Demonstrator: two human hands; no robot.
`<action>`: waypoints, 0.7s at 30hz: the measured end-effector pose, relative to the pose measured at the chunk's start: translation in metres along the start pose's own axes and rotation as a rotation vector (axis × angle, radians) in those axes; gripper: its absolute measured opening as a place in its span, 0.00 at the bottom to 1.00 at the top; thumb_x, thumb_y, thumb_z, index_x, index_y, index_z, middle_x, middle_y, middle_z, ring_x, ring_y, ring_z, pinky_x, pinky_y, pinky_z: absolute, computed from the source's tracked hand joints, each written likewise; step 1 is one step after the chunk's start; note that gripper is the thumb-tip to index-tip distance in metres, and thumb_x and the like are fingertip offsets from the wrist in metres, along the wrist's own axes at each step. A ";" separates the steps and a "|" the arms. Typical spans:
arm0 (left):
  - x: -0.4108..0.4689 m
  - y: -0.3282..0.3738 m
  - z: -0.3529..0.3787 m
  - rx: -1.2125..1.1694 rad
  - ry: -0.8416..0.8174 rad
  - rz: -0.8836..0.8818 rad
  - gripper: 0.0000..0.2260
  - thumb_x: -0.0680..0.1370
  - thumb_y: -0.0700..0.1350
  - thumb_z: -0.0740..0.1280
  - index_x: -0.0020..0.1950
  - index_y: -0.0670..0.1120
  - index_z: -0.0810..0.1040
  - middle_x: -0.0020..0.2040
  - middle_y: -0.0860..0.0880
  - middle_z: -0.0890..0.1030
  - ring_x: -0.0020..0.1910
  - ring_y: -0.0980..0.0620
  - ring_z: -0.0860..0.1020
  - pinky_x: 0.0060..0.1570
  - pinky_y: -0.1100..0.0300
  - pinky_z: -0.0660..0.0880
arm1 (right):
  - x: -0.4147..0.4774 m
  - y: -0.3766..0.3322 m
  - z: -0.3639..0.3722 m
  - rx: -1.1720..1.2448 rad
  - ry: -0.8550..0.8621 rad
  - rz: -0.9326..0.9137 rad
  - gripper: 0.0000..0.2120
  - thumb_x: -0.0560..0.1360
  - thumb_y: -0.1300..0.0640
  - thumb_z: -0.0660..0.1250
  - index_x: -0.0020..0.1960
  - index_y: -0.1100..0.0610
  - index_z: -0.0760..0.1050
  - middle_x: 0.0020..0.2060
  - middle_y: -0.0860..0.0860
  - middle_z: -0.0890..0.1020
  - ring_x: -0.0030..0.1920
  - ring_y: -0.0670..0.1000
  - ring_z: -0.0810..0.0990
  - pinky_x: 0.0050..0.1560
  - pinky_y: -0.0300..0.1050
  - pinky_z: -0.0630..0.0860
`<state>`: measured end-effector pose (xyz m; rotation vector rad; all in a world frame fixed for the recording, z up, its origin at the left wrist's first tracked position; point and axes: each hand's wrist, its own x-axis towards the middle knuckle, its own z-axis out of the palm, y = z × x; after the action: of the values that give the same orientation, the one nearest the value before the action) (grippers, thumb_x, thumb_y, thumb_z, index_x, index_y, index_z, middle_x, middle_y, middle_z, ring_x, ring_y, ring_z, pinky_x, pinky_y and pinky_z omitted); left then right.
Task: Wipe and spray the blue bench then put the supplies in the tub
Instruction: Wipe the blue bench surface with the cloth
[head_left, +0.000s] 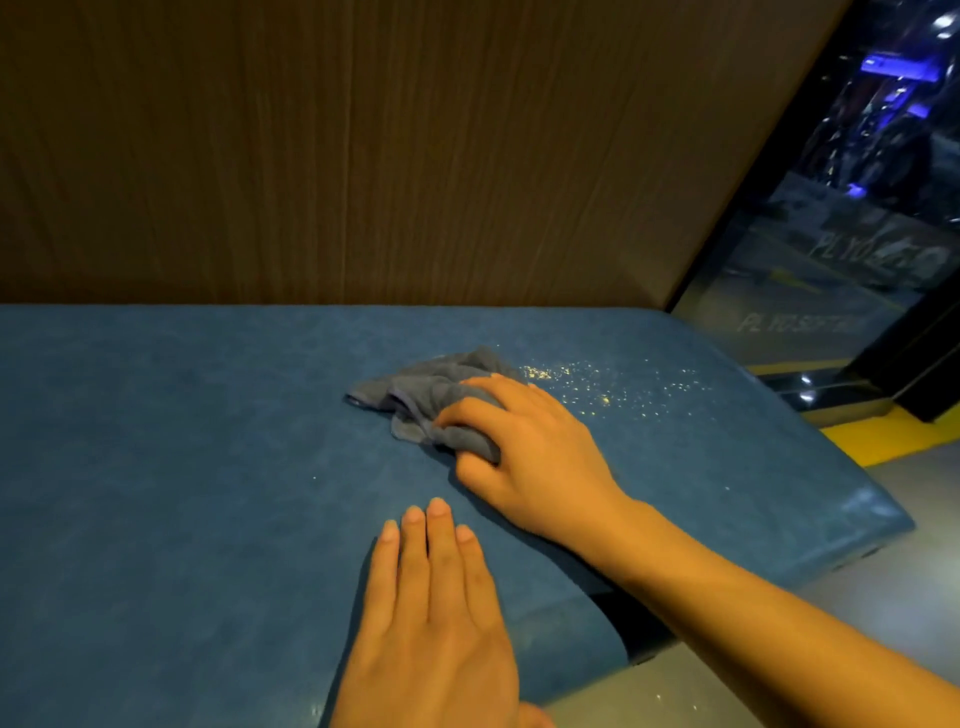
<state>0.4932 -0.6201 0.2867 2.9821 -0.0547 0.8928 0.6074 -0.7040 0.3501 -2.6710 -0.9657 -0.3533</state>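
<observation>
The blue bench (182, 467) fills the lower half of the head view. My right hand (535, 452) presses a crumpled grey-blue cloth (415, 395) onto the bench top, fingers curled over its near edge. Just right of the cloth lies a patch of glistening spray droplets (608, 384). My left hand (431, 608) rests flat on the bench nearer to me, fingers together and straight, holding nothing. No spray bottle or tub is in view.
A brown wood-grain wall panel (363, 156) rises directly behind the bench. To the right stands a glass door (831, 260) with a dark frame. Below it runs a yellow floor strip (893, 441) and grey floor (883, 597) past the bench's right end.
</observation>
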 end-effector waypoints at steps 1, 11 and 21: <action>0.001 0.001 -0.001 0.029 -0.024 0.029 0.32 0.79 0.42 0.38 0.46 0.31 0.81 0.41 0.32 0.85 0.39 0.34 0.84 0.66 0.46 0.57 | 0.010 0.002 0.003 -0.005 -0.004 0.007 0.19 0.67 0.47 0.55 0.51 0.49 0.78 0.53 0.50 0.81 0.57 0.56 0.78 0.56 0.51 0.73; 0.016 0.004 -0.019 0.163 -0.172 0.152 0.23 0.64 0.44 0.53 0.35 0.30 0.84 0.36 0.29 0.83 0.36 0.32 0.84 0.54 0.50 0.65 | 0.095 0.020 0.032 -0.111 -0.087 0.193 0.17 0.76 0.50 0.58 0.64 0.49 0.70 0.63 0.58 0.74 0.64 0.61 0.71 0.62 0.58 0.67; 0.008 0.003 -0.022 0.115 -0.285 0.098 0.26 0.61 0.50 0.55 0.38 0.33 0.85 0.39 0.32 0.84 0.38 0.34 0.84 0.64 0.49 0.52 | 0.103 0.089 0.006 -0.161 -0.121 0.519 0.18 0.77 0.51 0.57 0.65 0.54 0.70 0.62 0.60 0.74 0.61 0.64 0.72 0.58 0.59 0.72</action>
<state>0.4879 -0.6225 0.3096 3.2165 -0.1625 0.4855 0.7433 -0.7075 0.3616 -2.9832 -0.2498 -0.1598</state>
